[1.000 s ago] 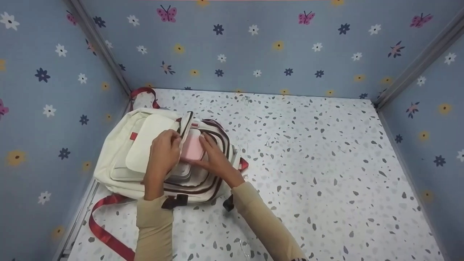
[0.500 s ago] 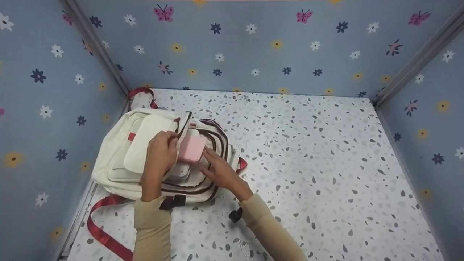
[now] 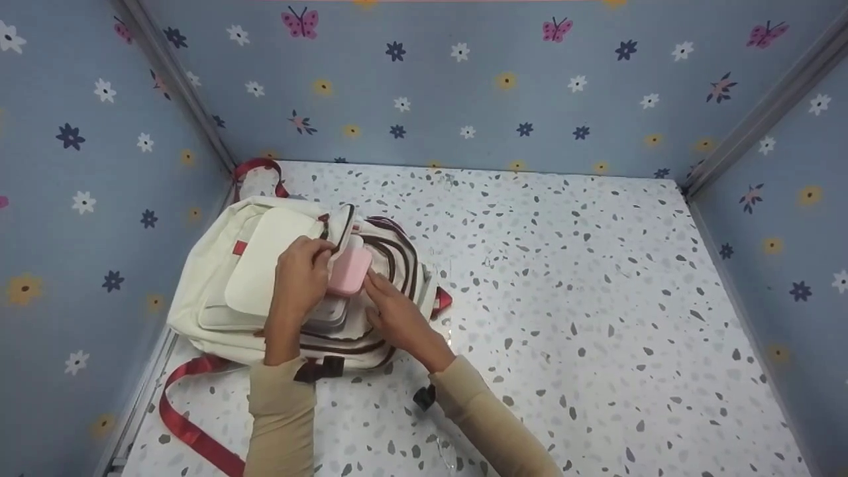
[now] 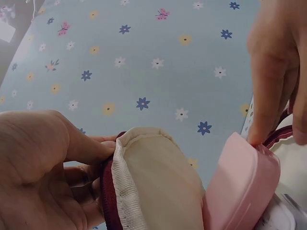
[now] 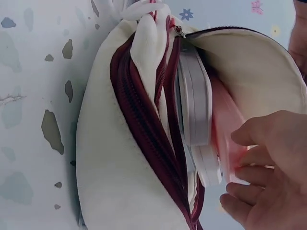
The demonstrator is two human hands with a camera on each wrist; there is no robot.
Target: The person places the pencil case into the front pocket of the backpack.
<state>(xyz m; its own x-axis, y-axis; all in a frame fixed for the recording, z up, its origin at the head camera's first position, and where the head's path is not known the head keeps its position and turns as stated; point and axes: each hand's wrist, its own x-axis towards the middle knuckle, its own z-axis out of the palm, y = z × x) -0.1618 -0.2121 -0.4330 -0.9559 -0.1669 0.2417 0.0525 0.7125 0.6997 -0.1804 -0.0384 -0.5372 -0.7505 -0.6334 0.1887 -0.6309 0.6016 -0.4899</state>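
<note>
A cream backpack [image 3: 205, 285] with dark red zips lies on the speckled surface, its front pocket unzipped. My left hand [image 3: 299, 275] pinches the edge of the pocket's flap [image 4: 158, 177] and holds it up. A pink case [image 3: 351, 270] with rounded corners stands tilted, partly inside the pocket. My right hand [image 3: 401, 318] is at the case's outer edge, where the fingertips touch it in the left wrist view. Beside the pink case, two pale hard cases [image 5: 196, 96] sit in the pocket in the right wrist view. The case's lower part is hidden behind the flap.
A red strap [image 3: 192, 430] trails over the surface at the front left, and a red loop [image 3: 258, 165] lies at the back. Black buckles [image 3: 424, 397] hang near my forearms. Flowered panels [image 3: 430, 86] enclose the left, back and right sides.
My right hand has slid from around the pink case back to its outer edge. The case has shifted and now tilts more. My left hand keeps its hold on the flap.
</note>
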